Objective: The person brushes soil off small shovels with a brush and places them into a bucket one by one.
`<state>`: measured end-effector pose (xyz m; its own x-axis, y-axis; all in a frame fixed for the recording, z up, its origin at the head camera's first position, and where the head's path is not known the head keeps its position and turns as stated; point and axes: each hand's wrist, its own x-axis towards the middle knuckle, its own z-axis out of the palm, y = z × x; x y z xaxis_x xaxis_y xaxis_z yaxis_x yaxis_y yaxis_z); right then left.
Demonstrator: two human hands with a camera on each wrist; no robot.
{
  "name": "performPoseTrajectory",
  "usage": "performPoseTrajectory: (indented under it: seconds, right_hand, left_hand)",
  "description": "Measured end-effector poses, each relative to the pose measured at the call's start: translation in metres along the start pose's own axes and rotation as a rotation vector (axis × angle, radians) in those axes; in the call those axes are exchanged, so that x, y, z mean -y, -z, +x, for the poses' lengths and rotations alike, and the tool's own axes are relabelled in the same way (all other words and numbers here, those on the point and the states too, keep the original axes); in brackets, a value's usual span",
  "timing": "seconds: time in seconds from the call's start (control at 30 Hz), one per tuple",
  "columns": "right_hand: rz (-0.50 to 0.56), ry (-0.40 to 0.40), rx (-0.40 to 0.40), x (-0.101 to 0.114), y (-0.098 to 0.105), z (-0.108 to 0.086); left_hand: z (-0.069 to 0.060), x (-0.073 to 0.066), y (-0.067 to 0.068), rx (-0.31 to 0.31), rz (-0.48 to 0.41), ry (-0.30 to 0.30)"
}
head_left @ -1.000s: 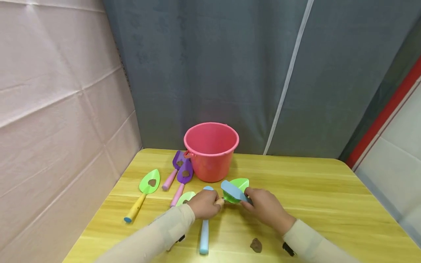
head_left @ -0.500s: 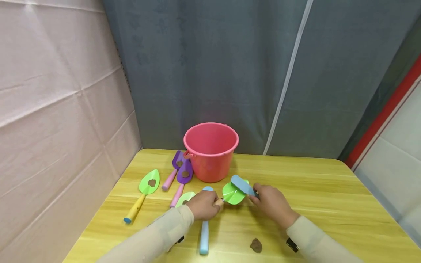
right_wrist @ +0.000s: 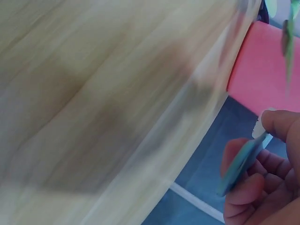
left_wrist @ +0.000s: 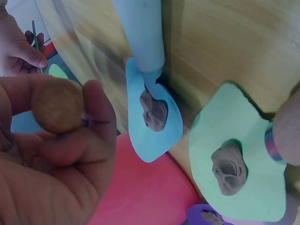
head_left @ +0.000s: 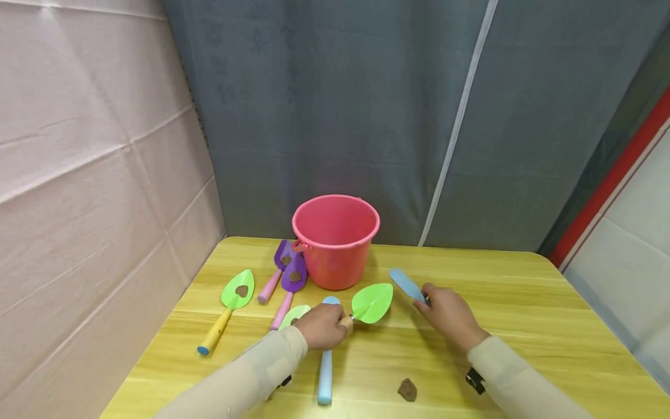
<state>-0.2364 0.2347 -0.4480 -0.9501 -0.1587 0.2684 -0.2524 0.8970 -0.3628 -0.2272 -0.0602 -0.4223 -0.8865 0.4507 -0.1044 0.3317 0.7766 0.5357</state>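
Note:
My left hand (head_left: pixel 323 327) grips the wooden handle (left_wrist: pixel 58 105) of a green trowel (head_left: pixel 372 302), held over the table with its leaf-shaped blade pointing right. In the head view its upper face looks bare; in the right wrist view the blade (right_wrist: pixel 288 56) is edge-on, with a brown patch on one side. My right hand (head_left: pixel 451 314) pinches a flat blue plastic knife (head_left: pixel 406 284), apart from the trowel on its right; a toothed edge shows in the right wrist view. Below the left hand lies a blue trowel (left_wrist: pixel 154 112) bearing a brown clay lump.
A pink bucket (head_left: pixel 337 265) stands at the back. Left of it lie two purple trowels (head_left: pixel 294 285) and a green one (head_left: pixel 232 302), all with clay; a pale green one (left_wrist: pixel 234 168) is partly under the left arm. A loose clay lump (head_left: pixel 407 390) sits near the front.
The blue knife lay across the green trowel's blade; my right hand has drawn it off to the right. The trowel has tilted slightly, while my left hand stays almost in place.

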Motion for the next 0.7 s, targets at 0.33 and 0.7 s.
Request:
performPoseTrajectory:
  seconds: [0.33, 0.7]
  right_hand:
    - [-0.008, -0.032, 0.024, -0.0097, 0.0020, -0.0039]
    - [-0.001, -0.051, 0.047, -0.0114, 0.0022, -0.0077]
  left_hand:
    - [0.0038, 0.0002, 0.0003, -0.008, -0.020, -0.040]
    - [0.0059, 0.0020, 0.0024, -0.121, -0.120, -0.049]
